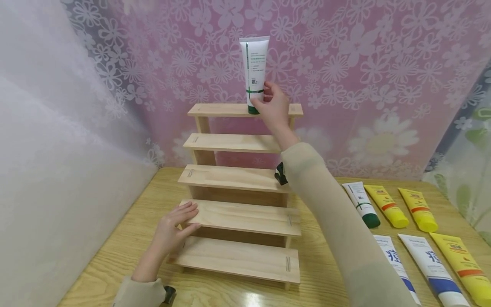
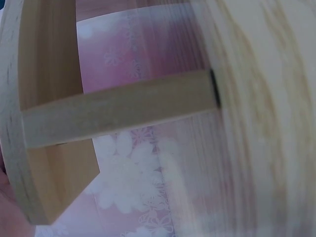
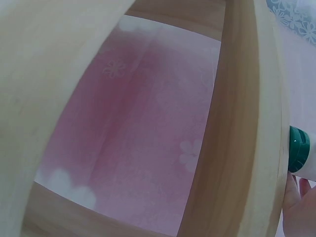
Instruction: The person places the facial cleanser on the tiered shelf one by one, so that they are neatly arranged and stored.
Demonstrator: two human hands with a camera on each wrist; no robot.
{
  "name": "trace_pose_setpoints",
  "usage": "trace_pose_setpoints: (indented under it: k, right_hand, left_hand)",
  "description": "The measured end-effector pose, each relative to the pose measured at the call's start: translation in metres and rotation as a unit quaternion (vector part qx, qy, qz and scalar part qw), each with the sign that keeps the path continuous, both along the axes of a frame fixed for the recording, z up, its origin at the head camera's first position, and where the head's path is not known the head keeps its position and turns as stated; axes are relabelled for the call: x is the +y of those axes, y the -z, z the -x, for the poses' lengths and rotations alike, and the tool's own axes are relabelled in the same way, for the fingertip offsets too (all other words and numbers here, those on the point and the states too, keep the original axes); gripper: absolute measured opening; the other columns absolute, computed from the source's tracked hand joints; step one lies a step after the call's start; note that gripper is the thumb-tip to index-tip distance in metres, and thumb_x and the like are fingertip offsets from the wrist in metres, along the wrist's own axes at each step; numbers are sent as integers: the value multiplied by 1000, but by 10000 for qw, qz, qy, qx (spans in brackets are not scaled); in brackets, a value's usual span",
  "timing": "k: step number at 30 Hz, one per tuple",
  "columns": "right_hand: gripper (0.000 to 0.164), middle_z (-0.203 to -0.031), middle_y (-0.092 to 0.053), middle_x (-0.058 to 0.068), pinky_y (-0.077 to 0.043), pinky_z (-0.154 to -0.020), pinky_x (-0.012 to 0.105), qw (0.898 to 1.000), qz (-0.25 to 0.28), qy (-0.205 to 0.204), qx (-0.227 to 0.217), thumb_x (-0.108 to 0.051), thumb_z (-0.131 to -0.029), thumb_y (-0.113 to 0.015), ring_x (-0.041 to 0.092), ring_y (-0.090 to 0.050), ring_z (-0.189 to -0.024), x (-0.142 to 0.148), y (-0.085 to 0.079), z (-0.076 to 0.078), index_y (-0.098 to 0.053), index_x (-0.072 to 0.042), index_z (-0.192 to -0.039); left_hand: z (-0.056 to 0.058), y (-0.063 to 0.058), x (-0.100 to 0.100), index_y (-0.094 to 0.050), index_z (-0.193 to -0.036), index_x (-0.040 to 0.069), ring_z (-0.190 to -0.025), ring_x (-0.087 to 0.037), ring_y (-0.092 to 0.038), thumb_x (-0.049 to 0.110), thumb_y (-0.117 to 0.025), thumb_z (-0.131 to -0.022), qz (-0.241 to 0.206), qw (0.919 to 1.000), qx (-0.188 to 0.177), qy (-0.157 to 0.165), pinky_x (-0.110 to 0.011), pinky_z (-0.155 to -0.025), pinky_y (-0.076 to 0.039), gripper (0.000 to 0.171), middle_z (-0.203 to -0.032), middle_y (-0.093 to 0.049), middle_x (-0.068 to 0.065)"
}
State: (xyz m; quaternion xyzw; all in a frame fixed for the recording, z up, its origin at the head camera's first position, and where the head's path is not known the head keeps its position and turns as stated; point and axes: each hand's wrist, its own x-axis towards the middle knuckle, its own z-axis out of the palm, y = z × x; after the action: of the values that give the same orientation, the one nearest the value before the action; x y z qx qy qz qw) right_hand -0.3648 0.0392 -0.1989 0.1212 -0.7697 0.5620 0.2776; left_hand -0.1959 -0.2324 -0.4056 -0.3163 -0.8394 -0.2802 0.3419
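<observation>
A white squeeze tube point(image 1: 255, 64) with a green cap stands upright, cap down, on the top shelf of a stepped wooden rack point(image 1: 238, 178). My right hand point(image 1: 274, 106) grips it low, thumb in front and fingers at its right side. In the right wrist view the green cap point(image 3: 298, 149) meets the shelf edge, with part of the right hand point(image 3: 300, 210) below it. My left hand point(image 1: 174, 228) rests with extended fingers on the left end of the rack's second-lowest shelf. Only a sliver of that hand point(image 2: 12, 212) shows in the left wrist view.
Right of the rack, several tubes lie on the wooden table point(image 1: 115, 256): a white one with a green cap point(image 1: 362, 204), yellow ones point(image 1: 418, 209), and white ones with blue bands point(image 1: 433, 268). A flowered pink backdrop point(image 1: 345, 85) hangs behind; a white wall point(image 1: 69, 128) stands left.
</observation>
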Motion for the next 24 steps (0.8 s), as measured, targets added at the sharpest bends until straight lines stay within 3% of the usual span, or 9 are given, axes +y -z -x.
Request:
trace_pose_setpoints:
  k: [13, 20, 24]
  right_hand:
    - [48, -106, -57, 8, -47, -78, 19, 10000, -36, 2, 23, -14, -78, -69, 16, -56, -91, -7, 0, 2, -49, -8, -121]
    - [45, -104, -57, 8, -47, -77, 18, 9999, -134, 60, 12, -15, -79, -68, 15, -55, -91, -12, 0, 7, -50, -7, -119]
    - [43, -103, -58, 7, -48, -76, 18, 9998, -162, 96, -34, -16, -79, -68, 14, -56, -90, -13, -1, 9, -51, -6, -117]
  left_hand:
    - [-1, 1, 0, -67, -95, -4, -101, -29, -56, 17, -76, -66, -17, 10000, 56, 54, -42, -95, -37, 37, -103, -63, -14]
    - [-1, 1, 0, -67, -93, -4, -99, -30, -57, 17, -77, -65, -16, 9999, 147, 60, -47, -91, -39, 36, -102, -63, -14]
    - [-1, 0, 0, -66, -95, -4, -101, -30, -56, 17, -76, -66, -49, 10000, -31, 77, -45, -94, -37, 37, -103, -63, -15]
